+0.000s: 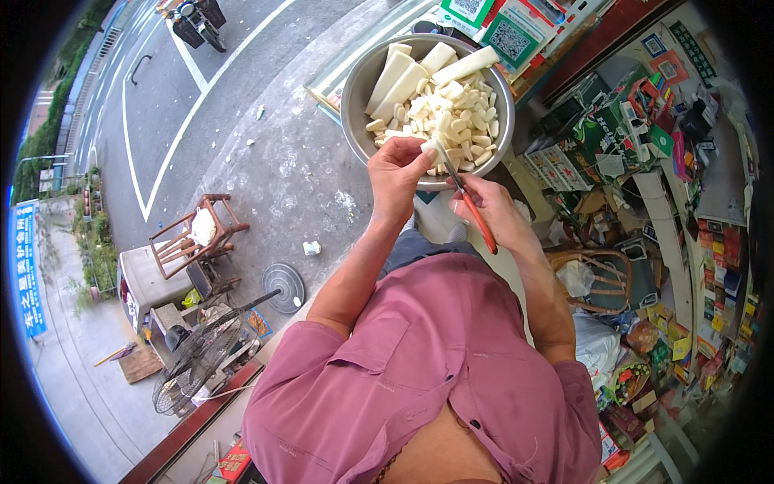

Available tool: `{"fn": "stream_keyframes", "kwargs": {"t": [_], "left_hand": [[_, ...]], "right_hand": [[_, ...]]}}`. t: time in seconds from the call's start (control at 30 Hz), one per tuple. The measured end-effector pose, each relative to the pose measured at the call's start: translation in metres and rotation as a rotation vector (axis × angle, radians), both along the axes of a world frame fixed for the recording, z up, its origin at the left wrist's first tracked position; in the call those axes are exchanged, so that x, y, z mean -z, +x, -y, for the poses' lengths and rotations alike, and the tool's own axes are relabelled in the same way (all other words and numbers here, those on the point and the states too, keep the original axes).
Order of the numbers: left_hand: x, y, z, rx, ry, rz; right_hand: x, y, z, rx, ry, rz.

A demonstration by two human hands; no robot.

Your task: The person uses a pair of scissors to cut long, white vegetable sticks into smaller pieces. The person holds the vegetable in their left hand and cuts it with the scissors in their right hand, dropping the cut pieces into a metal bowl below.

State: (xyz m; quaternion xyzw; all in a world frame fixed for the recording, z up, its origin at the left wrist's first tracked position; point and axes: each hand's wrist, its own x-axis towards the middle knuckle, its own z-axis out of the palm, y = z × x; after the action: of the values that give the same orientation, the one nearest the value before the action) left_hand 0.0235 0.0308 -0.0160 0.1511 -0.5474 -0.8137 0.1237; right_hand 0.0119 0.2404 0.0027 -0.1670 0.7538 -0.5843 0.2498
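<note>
A wide metal basin (pixel 505 130) stands before me on the edge of a glass counter. It holds a heap of small white food slices (pixel 450 118), much like rice cake, with several long uncut white slabs (pixel 399 91) lying on the far side. My left hand (pixel 399 175) pinches a short white piece (pixel 432 146) over the basin's near rim. Against that piece rests the metal blade of a red-handled cutting tool (pixel 478 219), gripped in my right hand (pixel 490 202). Seen edge-on, it could be scissors or a knife; I cannot tell which.
Payment-code cards (pixel 511 39) stand by the basin's far right. A wooden chair (pixel 202 236) and a pedestal fan (pixel 199 360) are on the left, with a motorcycle (pixel 196 21) on the road. Beer cartons (pixel 604 130), a rattan chair (pixel 595 278) and crowded shelves fill the right.
</note>
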Motion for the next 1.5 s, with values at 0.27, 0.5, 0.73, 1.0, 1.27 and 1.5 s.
{"fn": "stream_keyframes", "kwargs": {"t": [0.27,0.5,0.73,1.0,1.27,1.5], "left_hand": [[0.014,-0.005,0.009,-0.003,0.062,0.02],[0.006,-0.007,-0.004,-0.003,0.052,-0.017],[0.011,-0.009,0.0,-0.012,0.069,0.075],[0.01,-0.017,0.002,-0.027,0.177,0.114],[0.018,-0.021,0.005,0.023,0.193,0.14],[0.019,-0.02,0.004,-0.016,0.163,0.089]], "right_hand": [[-0.024,-0.001,-0.003,0.067,0.011,0.289],[0.017,0.001,-0.001,0.017,-0.048,-0.062],[-0.019,-0.004,-0.001,0.059,0.086,0.205],[-0.024,-0.007,-0.001,0.089,0.058,0.276],[-0.011,-0.014,-0.01,0.001,0.115,0.347],[-0.013,-0.007,-0.006,0.04,0.035,0.279]]}}
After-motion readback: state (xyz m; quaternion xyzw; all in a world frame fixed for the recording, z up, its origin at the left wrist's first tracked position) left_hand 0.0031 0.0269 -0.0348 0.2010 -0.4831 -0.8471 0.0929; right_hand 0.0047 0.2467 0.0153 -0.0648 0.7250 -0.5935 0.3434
